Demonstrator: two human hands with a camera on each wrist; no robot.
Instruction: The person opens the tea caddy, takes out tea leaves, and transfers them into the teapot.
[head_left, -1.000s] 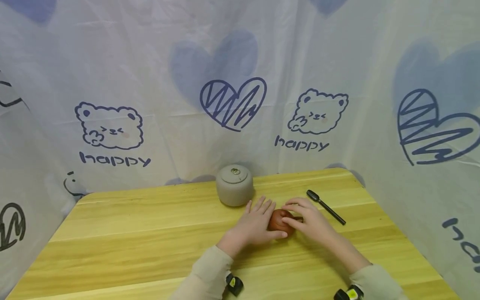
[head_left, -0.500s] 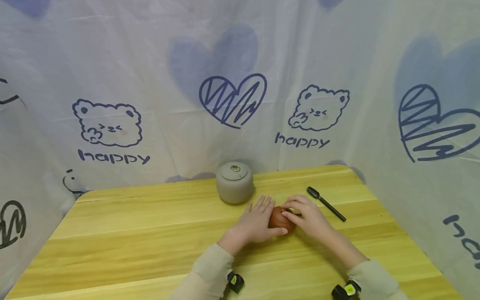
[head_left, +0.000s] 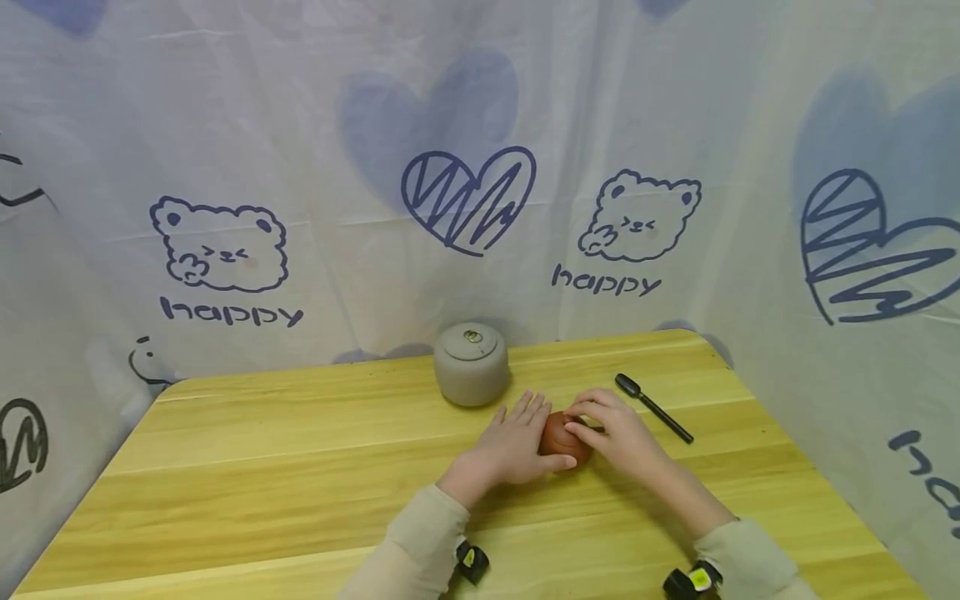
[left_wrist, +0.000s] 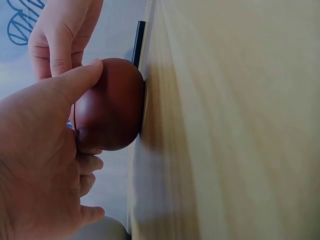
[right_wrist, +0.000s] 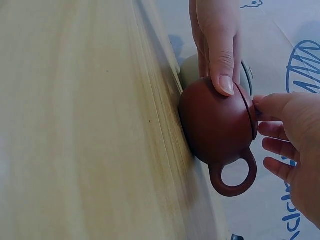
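Note:
A reddish-brown teapot (head_left: 558, 442) stands on the wooden table between both hands. The left hand (head_left: 512, 446) holds its body from the left, thumb on the near side and fingers on the far side; the left wrist view shows the thumb against the pot (left_wrist: 112, 105). From the right, the right hand (head_left: 618, 433) pinches the knob on the lid with thumb and fingertips. In the right wrist view the lid (right_wrist: 247, 111) sits on the pot, and the loop handle (right_wrist: 232, 192) points toward the right hand's side. The right hand hides part of the handle in the head view.
A grey lidded jar (head_left: 471, 371) stands behind the left hand, near the table's back edge. To the right of the right hand lies a black tool (head_left: 660, 412) with a scoop-like end. A printed cloth (head_left: 360, 275) hangs behind and beside the table (head_left: 262, 467).
The right hand's thumb and fingertips have come together at the lid knob. The left hand stays around the teapot. The head view has shifted slightly.

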